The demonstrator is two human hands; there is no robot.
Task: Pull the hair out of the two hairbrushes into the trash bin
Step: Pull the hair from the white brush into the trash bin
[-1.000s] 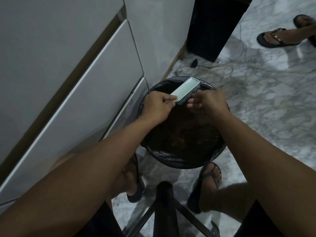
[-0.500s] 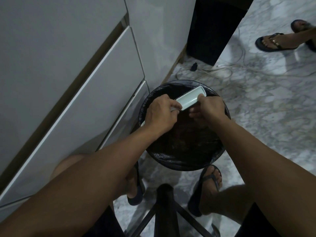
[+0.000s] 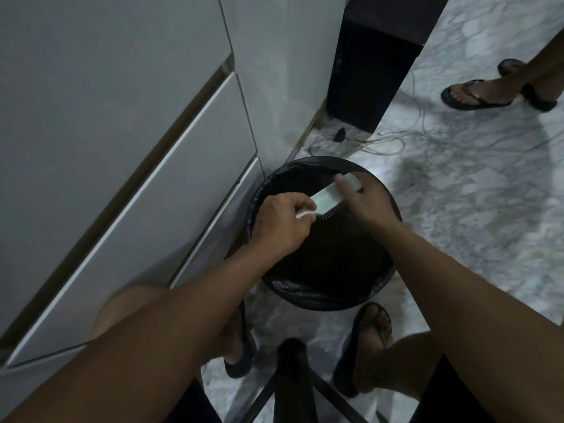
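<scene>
A pale green hairbrush [image 3: 328, 199] is held level over the round trash bin [image 3: 320, 296], which is lined with a black bag. My left hand [image 3: 279, 225] grips the brush's handle at its near end. My right hand [image 3: 364, 204] wraps over the brush's far half, thumb on its back, fingers under at the dark bristles. Whether any hair is between the fingers is hidden. Only one brush is in view.
White cabinet drawers [image 3: 146, 190] stand close on the left of the bin. A dark stool leg [image 3: 293, 377] rises between my feet in flip-flops. Cables [image 3: 381, 140] trail over the marble floor behind the bin. Another person's feet [image 3: 488, 93] stand at the upper right.
Both hands and the brush have dropped lower over the bin. My right hand has slid from the brush's middle towards its far end and now covers it.
</scene>
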